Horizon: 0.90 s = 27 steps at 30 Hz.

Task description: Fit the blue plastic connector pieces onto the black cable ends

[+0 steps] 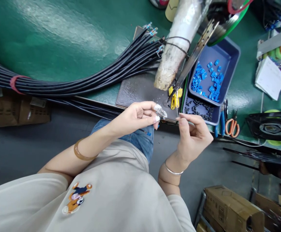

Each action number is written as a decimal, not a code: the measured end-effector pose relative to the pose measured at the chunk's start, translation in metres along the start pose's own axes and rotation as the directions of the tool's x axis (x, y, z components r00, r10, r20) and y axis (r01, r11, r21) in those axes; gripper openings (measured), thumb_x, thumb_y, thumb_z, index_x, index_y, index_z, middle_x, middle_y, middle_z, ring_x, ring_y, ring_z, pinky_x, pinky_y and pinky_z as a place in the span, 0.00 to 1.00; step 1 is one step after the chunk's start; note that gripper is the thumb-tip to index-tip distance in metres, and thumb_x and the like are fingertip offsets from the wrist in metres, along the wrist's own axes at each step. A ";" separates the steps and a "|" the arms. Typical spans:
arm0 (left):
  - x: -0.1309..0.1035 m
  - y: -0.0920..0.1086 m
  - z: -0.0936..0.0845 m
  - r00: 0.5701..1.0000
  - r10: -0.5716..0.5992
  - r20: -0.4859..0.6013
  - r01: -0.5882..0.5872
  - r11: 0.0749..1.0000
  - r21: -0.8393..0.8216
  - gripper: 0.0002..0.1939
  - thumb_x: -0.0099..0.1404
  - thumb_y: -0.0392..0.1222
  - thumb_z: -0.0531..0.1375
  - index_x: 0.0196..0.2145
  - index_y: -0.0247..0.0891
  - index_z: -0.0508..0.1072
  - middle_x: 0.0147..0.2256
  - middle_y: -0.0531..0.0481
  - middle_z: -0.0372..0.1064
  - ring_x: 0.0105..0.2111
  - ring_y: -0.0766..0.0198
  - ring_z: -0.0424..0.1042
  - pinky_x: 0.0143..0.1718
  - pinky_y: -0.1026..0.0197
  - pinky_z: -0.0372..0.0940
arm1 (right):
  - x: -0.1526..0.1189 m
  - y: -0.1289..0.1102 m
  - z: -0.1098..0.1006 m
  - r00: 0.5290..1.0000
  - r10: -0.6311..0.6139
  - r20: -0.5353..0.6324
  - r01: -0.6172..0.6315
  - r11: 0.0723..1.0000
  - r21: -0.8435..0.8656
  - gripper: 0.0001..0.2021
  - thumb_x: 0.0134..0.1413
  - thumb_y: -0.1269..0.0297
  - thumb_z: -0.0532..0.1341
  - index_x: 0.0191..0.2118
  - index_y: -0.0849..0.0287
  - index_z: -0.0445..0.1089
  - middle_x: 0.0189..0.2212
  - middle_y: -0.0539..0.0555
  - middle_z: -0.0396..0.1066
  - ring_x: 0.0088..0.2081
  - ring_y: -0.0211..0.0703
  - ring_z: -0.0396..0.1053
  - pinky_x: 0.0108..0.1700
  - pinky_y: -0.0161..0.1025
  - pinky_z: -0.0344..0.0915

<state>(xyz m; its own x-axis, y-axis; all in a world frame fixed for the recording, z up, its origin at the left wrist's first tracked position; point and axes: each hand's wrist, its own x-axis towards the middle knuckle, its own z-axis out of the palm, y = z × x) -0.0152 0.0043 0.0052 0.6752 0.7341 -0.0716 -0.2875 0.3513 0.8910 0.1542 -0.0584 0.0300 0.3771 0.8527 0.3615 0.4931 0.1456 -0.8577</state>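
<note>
My left hand [146,114], with white wrapping on some fingertips, is closed in a pinch near the bench edge. A small dark bit shows at its fingertips; its kind is unclear. To the right, my right hand [191,130] pinches thumb against index finger, and anything between them is too small to name. Below the left hand, a thin cable end with a blue tip [148,133] hangs over my lap. Just beyond both hands lie a dark plate [140,88] and a yellow-handled tool [175,98].
A bundle of black cables [82,87] crosses the green bench [58,38]. A wrapped post [176,48] overhangs the plate. Bins hold blue connectors [215,80] and small black parts [198,109]. Orange-handled pliers [232,126] and a fan [271,127] stand right.
</note>
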 end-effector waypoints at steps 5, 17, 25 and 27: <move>0.001 -0.002 0.004 0.994 0.028 -0.106 -0.030 0.999 -0.017 0.06 0.60 0.38 0.65 0.31 0.33 0.72 0.24 0.55 0.66 0.24 0.76 0.64 0.27 0.72 0.61 | 0.001 -0.004 0.003 0.985 0.050 0.166 -0.052 0.999 0.005 0.02 0.55 0.67 0.66 0.33 0.55 0.76 0.30 0.49 0.71 0.31 0.34 0.68 0.26 0.34 0.57; 0.001 0.001 0.010 0.984 0.019 -0.177 0.007 0.990 0.144 0.06 0.58 0.36 0.64 0.27 0.32 0.70 0.22 0.56 0.61 0.21 0.77 0.58 0.22 0.72 0.55 | 0.003 -0.001 0.005 0.951 0.092 0.294 -0.102 0.995 0.018 0.01 0.53 0.67 0.66 0.31 0.56 0.75 0.29 0.48 0.69 0.24 0.29 0.57 0.22 0.33 0.48; 0.001 0.000 0.009 0.983 0.016 -0.182 0.016 0.984 0.175 0.07 0.57 0.38 0.65 0.27 0.32 0.71 0.21 0.56 0.62 0.20 0.76 0.58 0.21 0.71 0.56 | 0.003 0.007 0.005 0.938 0.110 0.328 -0.142 0.987 0.075 0.01 0.52 0.66 0.66 0.31 0.56 0.76 0.28 0.48 0.69 0.24 0.30 0.58 0.23 0.32 0.50; 0.001 0.000 0.009 0.983 0.020 -0.182 0.015 0.982 0.190 0.08 0.57 0.38 0.64 0.26 0.32 0.71 0.21 0.55 0.62 0.20 0.76 0.58 0.21 0.71 0.56 | 0.004 0.006 0.005 0.941 0.108 0.320 -0.132 0.990 0.052 0.02 0.52 0.67 0.66 0.30 0.57 0.75 0.27 0.48 0.69 0.23 0.29 0.57 0.22 0.33 0.49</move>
<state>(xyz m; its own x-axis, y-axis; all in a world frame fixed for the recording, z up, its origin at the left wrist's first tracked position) -0.0085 0.0001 0.0089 0.5341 0.8347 -0.1342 -0.1427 0.2454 0.9589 0.1546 -0.0520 0.0245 0.1574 0.9789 0.1303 0.3979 0.0579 -0.9156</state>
